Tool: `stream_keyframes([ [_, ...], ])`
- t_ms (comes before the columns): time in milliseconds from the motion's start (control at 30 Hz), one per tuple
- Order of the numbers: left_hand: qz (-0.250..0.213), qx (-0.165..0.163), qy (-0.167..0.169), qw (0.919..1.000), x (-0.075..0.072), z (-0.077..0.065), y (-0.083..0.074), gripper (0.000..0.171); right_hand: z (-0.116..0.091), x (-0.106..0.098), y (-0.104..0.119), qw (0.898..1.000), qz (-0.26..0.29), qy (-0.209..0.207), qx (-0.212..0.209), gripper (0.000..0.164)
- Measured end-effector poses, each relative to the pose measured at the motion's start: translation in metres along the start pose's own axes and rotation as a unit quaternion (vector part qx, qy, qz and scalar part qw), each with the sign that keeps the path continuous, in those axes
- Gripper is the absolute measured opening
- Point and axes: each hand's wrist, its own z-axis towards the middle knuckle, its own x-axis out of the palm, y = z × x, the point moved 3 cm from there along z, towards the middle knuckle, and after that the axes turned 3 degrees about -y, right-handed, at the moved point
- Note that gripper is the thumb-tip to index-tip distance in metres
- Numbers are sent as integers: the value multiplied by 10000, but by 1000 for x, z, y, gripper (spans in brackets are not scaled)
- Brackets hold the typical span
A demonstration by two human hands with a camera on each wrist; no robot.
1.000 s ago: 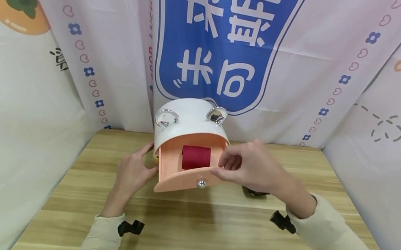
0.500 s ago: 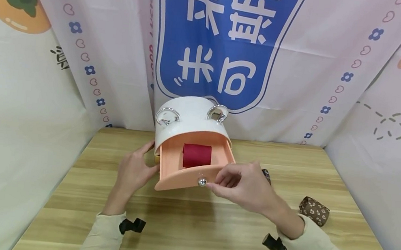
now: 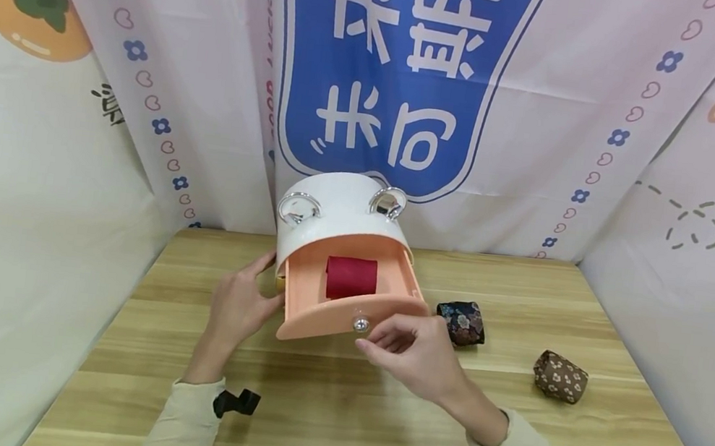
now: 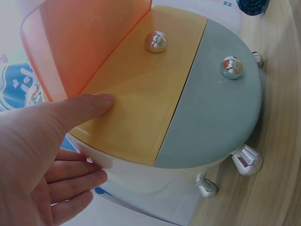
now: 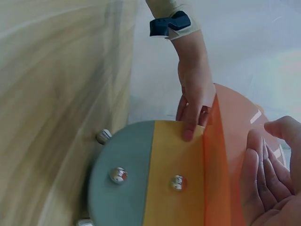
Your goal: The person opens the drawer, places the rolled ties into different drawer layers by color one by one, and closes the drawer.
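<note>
A white rounded drawer cabinet (image 3: 343,203) faces me with its peach top drawer (image 3: 321,321) pulled out. Inside lies a dark red roll of fabric (image 3: 350,278), like a rolled necktie. My left hand (image 3: 235,312) steadies the cabinet's left side. In the left wrist view, its thumb rests on the yellow drawer front (image 4: 141,94) and the other fingers lie against the white side wall. Just below and right of the peach drawer's silver knob (image 3: 361,324) is my right hand (image 3: 418,356), fingers loosely bent, holding nothing. The right wrist view shows its thumb apart from the fingers.
Two patterned fabric rolls, one dark floral (image 3: 461,322) and one brown (image 3: 560,376), lie on the wooden table (image 3: 323,423) at the right. A grey-green drawer front (image 4: 211,103) sits below the yellow one. Printed curtains (image 3: 521,160) hang behind.
My right hand has moved from the drawer's right rim down and left, past the knob, uncovering both patterned rolls. Drawer and left hand look unchanged.
</note>
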Motion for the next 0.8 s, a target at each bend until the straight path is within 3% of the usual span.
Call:
stream_keyframes([
  [167,15,-42,20,10000,2,-1,1,75,-3,12,-20,9993,331,-137,59,12],
  [433,-31,-83,32,10000,1,-1,1,75,0,20,-28,9972,645,-362,118,14],
  [800,-1,-75,3,10000,2,0,1,73,8,18,0,9978,381,-548,-37,10],
])
